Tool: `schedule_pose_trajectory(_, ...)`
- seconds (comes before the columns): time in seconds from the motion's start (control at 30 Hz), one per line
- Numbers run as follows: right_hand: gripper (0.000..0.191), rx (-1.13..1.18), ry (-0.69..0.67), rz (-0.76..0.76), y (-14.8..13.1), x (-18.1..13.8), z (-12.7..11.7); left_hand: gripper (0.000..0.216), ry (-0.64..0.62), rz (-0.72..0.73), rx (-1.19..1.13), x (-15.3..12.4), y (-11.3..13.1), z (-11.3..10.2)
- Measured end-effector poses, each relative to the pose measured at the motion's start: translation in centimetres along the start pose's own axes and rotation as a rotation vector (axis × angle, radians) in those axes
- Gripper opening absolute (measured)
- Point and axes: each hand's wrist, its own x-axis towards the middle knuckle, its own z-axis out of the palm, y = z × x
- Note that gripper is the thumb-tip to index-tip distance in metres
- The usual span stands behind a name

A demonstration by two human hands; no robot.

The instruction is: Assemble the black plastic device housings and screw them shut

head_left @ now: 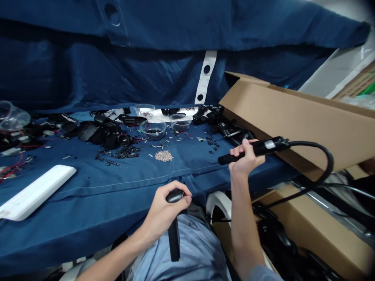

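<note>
My left hand (165,203) is closed around the top of a black plastic part (174,242), which has a rounded head and a long flat body hanging down over my lap. In my right hand (245,160) is a black electric screwdriver (268,145), its tip pointing left above the table edge and a thick black cable (328,156) leaving its rear end. A heap of small silvery screws (164,156) lies on the blue cloth between the two hands and the back. Left of it is a scatter of tiny black pieces (129,152).
Clear plastic tubs (152,130) stand behind the heaps. Black housings (102,130) and red wires crowd the left and back. A white slab (38,191) lies front left. At right, a cardboard box (307,117) leans on the table; another carton (316,222) below has black parts beside it.
</note>
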Motion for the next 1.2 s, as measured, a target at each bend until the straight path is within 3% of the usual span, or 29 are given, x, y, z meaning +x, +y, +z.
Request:
schedule_pose_trajectory(0.17, 0.023, 0.073, 0.034, 0.063, -1.0, -2.2, 0.8, 0.029, 0.05, 0.034, 0.056, 0.6, -0.2, -0.3)
schedule_pose_trajectory(0.33, 0.022, 0.301, -0.022, 0.168, -6.2, -5.8, 2.6, 0.044, 0.169, 0.03, 0.059, 1.1, -0.1, -0.8)
schedule_pose_trajectory(0.5, 0.02, 0.429, -0.152, 0.309, -9.8, -8.8, 4.6, 0.048, 0.183, -0.006, 0.014, 0.8, 0.0, -1.0)
schedule_pose_trajectory(0.6, 0.02, 0.437, -0.182, 0.349, -9.9, -9.4, 5.4, 0.039, 0.197, 0.002, -0.013, 0.7, 0.2, -1.0)
schedule_pose_trajectory(0.97, 0.018, 0.437, -0.194, 0.342, -9.7, -9.4, 5.7, 0.038, 0.172, -0.12, -0.283, 0.9, 0.5, -1.0)
schedule_pose_trajectory(1.2, 0.017, 0.418, -0.21, 0.344, -9.6, -9.5, 5.8, 0.032, 0.091, -0.122, -0.317, 1.4, 0.7, -1.2)
